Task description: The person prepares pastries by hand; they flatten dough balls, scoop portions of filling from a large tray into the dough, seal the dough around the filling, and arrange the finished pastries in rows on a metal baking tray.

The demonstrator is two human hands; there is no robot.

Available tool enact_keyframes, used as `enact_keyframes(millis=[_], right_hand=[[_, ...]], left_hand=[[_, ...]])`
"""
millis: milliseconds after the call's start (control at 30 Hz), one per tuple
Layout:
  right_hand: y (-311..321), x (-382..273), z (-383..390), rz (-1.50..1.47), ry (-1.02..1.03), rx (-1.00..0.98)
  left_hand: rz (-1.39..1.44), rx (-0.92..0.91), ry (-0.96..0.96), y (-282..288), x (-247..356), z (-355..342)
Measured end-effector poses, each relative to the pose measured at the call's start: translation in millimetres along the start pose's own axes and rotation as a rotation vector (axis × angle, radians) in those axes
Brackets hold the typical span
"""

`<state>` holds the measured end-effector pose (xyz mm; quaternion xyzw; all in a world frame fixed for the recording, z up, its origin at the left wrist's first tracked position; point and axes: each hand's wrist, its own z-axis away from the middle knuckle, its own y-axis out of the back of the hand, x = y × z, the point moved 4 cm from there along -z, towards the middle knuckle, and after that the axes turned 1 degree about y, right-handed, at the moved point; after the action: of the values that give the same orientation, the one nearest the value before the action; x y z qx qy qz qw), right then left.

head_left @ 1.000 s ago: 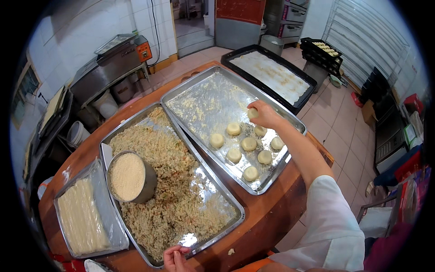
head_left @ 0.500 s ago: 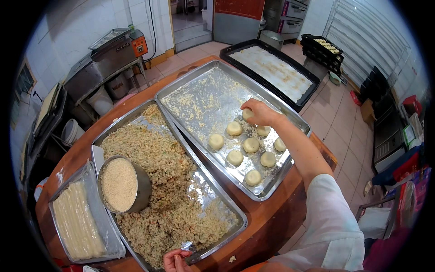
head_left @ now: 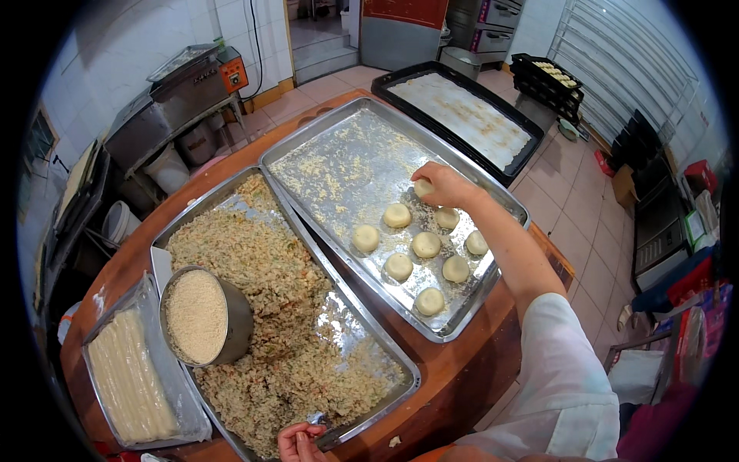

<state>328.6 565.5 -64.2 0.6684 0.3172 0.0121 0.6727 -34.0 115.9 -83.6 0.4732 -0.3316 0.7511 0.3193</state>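
Observation:
My right hand [head_left: 446, 187] reaches over the farther metal tray [head_left: 331, 165] with its fingers closed on a round, pale dough bun [head_left: 423, 187], at or just above the tray's surface. Several similar flattened buns stand below it in that tray, one of them [head_left: 426, 246] near the middle of the group. At the lower edge, my left hand [head_left: 300, 443] is partly cut off, its fingers curled together beside the near tray's rim; what they hold, if anything, is hidden. Close to those fingers lies a small shiny metal piece [head_left: 316, 418] at the edge of the crumbly filling [head_left: 262, 262].
A metal pot [head_left: 240, 323] of pale crumbs sits in the filling tray. Left of it, plastic-covered dough strips [head_left: 131, 377] lie on a small tray. Beyond the wooden table [head_left: 454, 362] is a black baking tray [head_left: 462, 115] with a white liner. A machine [head_left: 188, 92] stands against the wall.
My right hand has come slightly lower and nearer, still holding the bun, which now shows more below the fingers. My left hand stays in place. The view has shifted slightly.

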Motion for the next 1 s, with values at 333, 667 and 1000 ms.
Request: enact_keyframes(millis=[333,667,1000], right_hand=[[-22,8,-6,0.031,0.081,-0.065],[41,-11,14,-0.717,-0.01,0.31],[29,-216,156,0.062,0.275,0.23]], left_hand=[[0.024,-0.02,-0.017,-2,8,2],[0.051,0.054,0.01,6,32,29],[-0.095,0.103,-0.306,74,38,67]])
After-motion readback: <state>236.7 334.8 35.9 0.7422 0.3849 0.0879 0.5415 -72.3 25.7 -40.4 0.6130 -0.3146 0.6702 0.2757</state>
